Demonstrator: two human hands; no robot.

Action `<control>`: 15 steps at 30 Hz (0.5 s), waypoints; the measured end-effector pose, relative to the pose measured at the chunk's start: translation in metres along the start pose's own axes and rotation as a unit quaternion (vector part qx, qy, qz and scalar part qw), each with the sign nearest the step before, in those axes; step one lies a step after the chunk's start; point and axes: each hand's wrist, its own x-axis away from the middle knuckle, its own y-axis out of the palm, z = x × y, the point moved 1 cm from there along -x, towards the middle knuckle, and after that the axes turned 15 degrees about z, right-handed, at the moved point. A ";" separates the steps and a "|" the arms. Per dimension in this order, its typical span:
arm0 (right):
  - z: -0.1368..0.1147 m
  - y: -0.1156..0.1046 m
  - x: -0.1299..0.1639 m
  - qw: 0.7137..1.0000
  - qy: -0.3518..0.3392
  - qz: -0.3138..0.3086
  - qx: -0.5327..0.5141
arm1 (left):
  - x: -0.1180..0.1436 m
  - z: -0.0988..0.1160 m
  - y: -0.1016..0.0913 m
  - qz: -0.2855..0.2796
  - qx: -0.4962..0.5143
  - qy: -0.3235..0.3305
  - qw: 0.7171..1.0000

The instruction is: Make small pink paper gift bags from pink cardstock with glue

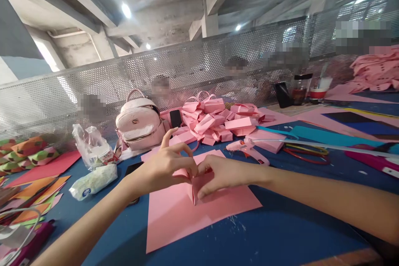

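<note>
Your blue table (pixel 280 237) carries everything here, with a perforated metal screen (pixel 187 66) running along its far edge. Near the middle of that far edge sits a heap of finished pink paper boxes (pixel 215 122), and beside it, toward the far left, a pale pink backpack (pixel 140 124). A pink glue gun (pixel 247 149) lies just right of your hands. At the left edge you have stacks of coloured paper (pixel 34 187) and a clear plastic bag (pixel 92 145).

The pink paper sheet (pixel 187 212) lies flat near the table's near edge, in front of you. Its long axis runs roughly left to right, slightly skewed, with one corner pointing toward the near left.

Your left hand (pixel 170 166) pinches a raised fold at the sheet's middle between thumb and bent fingers, index finger lifted. Your right hand (pixel 222 172) meets it from the other side, fingertips pressed together on the same crease.

By my judgement, the folding has barely begun: one central pleat stands up, and the rest of the sheet is still flat and unshaped.
</note>
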 end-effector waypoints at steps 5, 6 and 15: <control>0.007 -0.001 -0.007 0.997 0.011 -0.069 -0.029 | -0.006 0.001 0.004 0.010 0.003 0.026 1.000; 0.009 -0.001 -0.009 0.996 0.016 -0.082 -0.036 | -0.006 0.001 0.005 0.010 0.001 0.029 1.000; 0.023 0.012 -0.015 0.991 0.034 -0.105 -0.073 | 0.000 -0.001 0.009 -0.027 -0.010 0.018 0.999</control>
